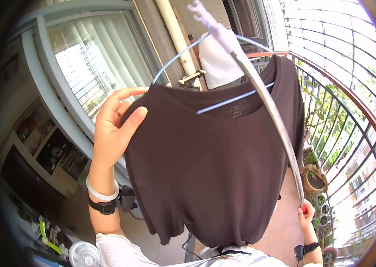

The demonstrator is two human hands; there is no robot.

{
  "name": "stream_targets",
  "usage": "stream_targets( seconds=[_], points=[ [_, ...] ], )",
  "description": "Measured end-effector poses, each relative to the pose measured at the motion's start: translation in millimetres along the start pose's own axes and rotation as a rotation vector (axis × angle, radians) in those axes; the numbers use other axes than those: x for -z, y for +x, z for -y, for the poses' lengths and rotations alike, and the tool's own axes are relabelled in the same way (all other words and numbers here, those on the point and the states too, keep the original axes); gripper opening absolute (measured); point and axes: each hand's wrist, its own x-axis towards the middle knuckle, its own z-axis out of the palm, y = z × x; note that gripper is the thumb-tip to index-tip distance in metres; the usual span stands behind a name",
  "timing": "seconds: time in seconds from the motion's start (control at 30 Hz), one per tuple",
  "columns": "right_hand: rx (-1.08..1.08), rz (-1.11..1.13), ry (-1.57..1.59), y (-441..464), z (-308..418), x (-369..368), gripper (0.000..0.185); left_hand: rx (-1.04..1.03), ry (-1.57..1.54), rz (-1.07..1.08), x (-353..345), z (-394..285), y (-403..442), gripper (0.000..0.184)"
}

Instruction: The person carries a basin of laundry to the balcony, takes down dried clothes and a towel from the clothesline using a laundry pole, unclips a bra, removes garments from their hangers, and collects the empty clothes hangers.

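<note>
A dark brown shirt (210, 164) hangs on a light blue hanger (173, 60) in the middle of the view. My left hand (119, 122) is at the shirt's left shoulder, its fingers behind the cloth and its thumb raised in front. My right hand (306, 212), low on the right, is wrapped round the red lower end of a metal pole (281, 129). The pole runs up across the shirt's right side to a pale purple forked head (217, 31), which overlaps the top of the hanger. Whether fork and hanger touch is unclear.
A white cloth (221, 60) hangs behind the shirt. Railings (352, 120) and potted plants (315, 179) line the right side. A sliding window (94, 58) with curtains stands at the left, and a white fan (84, 256) is at the lower left.
</note>
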Motion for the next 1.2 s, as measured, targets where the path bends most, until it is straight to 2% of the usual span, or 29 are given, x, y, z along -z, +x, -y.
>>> stream_targets(
  seconds=[0.07, 0.13, 0.2, 0.27, 0.33, 0.4, 0.5, 0.53, 0.57, 0.63, 0.67, 0.7, 0.73, 0.77, 0.8, 0.83, 0.87, 0.93, 1.0, 1.07, 1.1, 1.13, 1.2],
  points=[
    [0.139, 0.021, -0.027, -16, -3, 5, 0.029, 0.002, 0.086, 0.031, 6, -1, -5, 0.019],
    [0.147, 0.062, -0.058, -33, -1, 6, 0.033, 0.237, 0.28, 0.157, 13, 2, -13, 0.013],
    [0.045, 0.074, -0.048, -51, 0, 0, 0.032, 0.191, 0.354, 0.101, 18, 13, -27, 0.015],
    [-0.008, 0.041, -0.076, -63, 2, -8, 0.029, 0.015, 0.417, 0.001, 33, 22, -41, 0.017],
    [-0.022, 0.158, -0.113, -62, 30, -17, 0.025, 0.123, 0.337, -0.079, 54, 32, -56, 0.018],
    [-0.048, 0.108, -0.186, -69, 42, -28, 0.022, 0.178, 0.318, -0.202, 76, 45, -69, 0.019],
    [-0.209, 0.141, -0.146, -84, 45, -45, 0.02, 0.2, 0.399, -0.191, 101, 57, -87, 0.015],
    [-0.218, 0.082, -0.166, -83, 52, -56, 0.02, 0.212, 0.402, -0.158, 104, 58, -92, 0.015],
    [-0.171, 0.15, -0.142, -77, 59, -69, 0.021, 0.22, 0.369, -0.096, 110, 60, -98, 0.017],
    [-0.13, 0.241, -0.024, -59, 80, -95, 0.022, 0.271, 0.213, -0.11, 113, 63, -110, 0.017],
    [-0.138, 0.264, 0.076, -48, 94, -110, 0.024, 0.201, 0.192, -0.09, 123, 73, -114, 0.018],
    [-0.147, 0.309, 0.15, -38, 105, -122, 0.02, 0.23, 0.215, 0.019, 128, 69, -114, 0.024],
    [-0.152, 0.354, 0.226, -28, 115, -134, 0.016, 0.237, 0.134, -0.031, 137, 83, -120, 0.025],
    [-0.176, 0.386, 0.282, -20, 121, -148, 0.016, 0.536, -0.087, 0.077, 140, 63, -128, 0.026],
    [-0.2, 0.415, 0.345, -11, 128, -163, 0.016, 0.542, -0.202, 0.11, 131, 56, -128, 0.017],
    [-0.195, 0.409, 0.348, 1, 147, -171, 0.017, 0.454, -0.186, 0.207, 125, 50, -128, 0.019],
    [-0.189, 0.404, 0.35, 15, 165, -178, 0.018, 0.478, -0.18, 0.272, 119, 45, -131, 0.021],
    [-0.018, 0.251, 0.205, 37, 183, -194, 0.025, 0.603, -0.215, 0.423, 104, 48, -136, 0.022],
    [0.064, 0.109, 0.252, 55, 210, -203, 0.043, 0.63, -0.266, 0.509, 78, 62, -147, 0.019],
    [-0.103, 0.284, 0.343, 72, 240, -195, 0.058, 0.596, -0.153, 0.696, 57, 75, -154, 0.015],
    [-0.072, 0.297, 0.361, 73, 240, -202, 0.066, 0.571, -0.143, 0.738, 45, 79, -160, 0.013],
    [-0.092, 0.324, 0.363, 70, 234, -209, 0.059, 0.473, -0.123, 0.769, 34, 82, -165, 0.013],
    [-0.11, 0.373, 0.375, 53, 216, -227, 0.05, 0.427, -0.096, 0.829, 14, 85, -179, 0.014]
  ],
)
